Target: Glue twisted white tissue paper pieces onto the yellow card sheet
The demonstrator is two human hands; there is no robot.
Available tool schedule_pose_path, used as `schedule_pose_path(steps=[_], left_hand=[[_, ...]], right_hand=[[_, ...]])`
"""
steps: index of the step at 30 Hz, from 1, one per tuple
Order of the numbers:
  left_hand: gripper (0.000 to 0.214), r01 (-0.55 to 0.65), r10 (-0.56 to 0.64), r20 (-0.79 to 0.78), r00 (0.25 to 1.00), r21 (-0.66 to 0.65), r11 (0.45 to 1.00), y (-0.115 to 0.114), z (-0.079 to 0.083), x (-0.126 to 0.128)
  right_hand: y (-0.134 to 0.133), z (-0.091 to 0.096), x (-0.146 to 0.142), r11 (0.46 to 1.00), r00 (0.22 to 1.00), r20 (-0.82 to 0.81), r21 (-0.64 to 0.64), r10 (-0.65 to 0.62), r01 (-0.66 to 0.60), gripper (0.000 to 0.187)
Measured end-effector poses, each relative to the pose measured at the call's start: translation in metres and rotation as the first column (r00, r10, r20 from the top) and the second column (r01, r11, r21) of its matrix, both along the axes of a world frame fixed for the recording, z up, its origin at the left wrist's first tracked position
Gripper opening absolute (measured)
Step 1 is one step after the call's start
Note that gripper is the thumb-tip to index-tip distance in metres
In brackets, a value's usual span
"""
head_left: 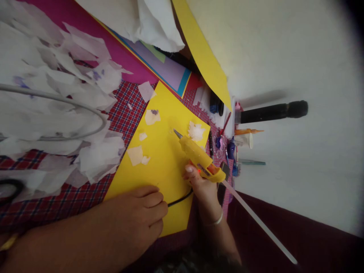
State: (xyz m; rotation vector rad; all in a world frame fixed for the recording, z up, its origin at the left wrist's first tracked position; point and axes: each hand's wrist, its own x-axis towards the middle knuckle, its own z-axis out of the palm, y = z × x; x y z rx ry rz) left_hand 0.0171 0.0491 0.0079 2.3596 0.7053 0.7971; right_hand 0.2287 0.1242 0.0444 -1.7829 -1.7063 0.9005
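My right hand (200, 185) grips a yellow hot glue gun (196, 151), its metal nozzle pointing up and left over a yellow paper sheet (176, 216). A long clear glue stick (261, 223) sticks out of the gun's back end. From the handle, a black cord (180, 198) runs to my left hand (149, 208) and goes out of sight there. That hand rests on the sheet with its fingers curled; what they hold, if anything, is hidden. Torn paper scraps (135, 155) lie on the sheet, with a crumpled white piece (196, 131) near its right corner.
Many torn white papers (93, 151) cover the checked cloth (127, 98) at left, with a grey cable (71, 100) looping over them. Coloured sheets (170, 72) are stacked behind. Pens, small bottles (231, 148) and a black tube (267, 113) stand by the wall at right.
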Motion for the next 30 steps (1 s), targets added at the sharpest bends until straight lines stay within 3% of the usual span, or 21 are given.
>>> schedule_pose_path(steps=[14, 23, 30], left_hand=[[0.012, -0.007, 0.007, 0.022, 1.000, -0.009, 1.000, -0.001, 0.000, 0.001], [0.010, 0.002, -0.002, -0.003, 1.000, 0.001, 1.000, -0.001, -0.001, 0.001], [0.009, -0.010, 0.010, 0.017, 1.000, -0.005, 1.000, -0.003, -0.002, 0.002]], right_hand=[[0.006, 0.000, 0.007, 0.985, 0.979, -0.124, -0.038, 0.164, -0.170, 0.036], [0.005, 0.005, 0.007, 0.985, 0.992, -0.103, -0.150, 0.069, -0.084, 0.045], [0.004, 0.006, 0.013, 0.973, 0.989, -0.125, -0.206, 0.076, -0.100, 0.045]])
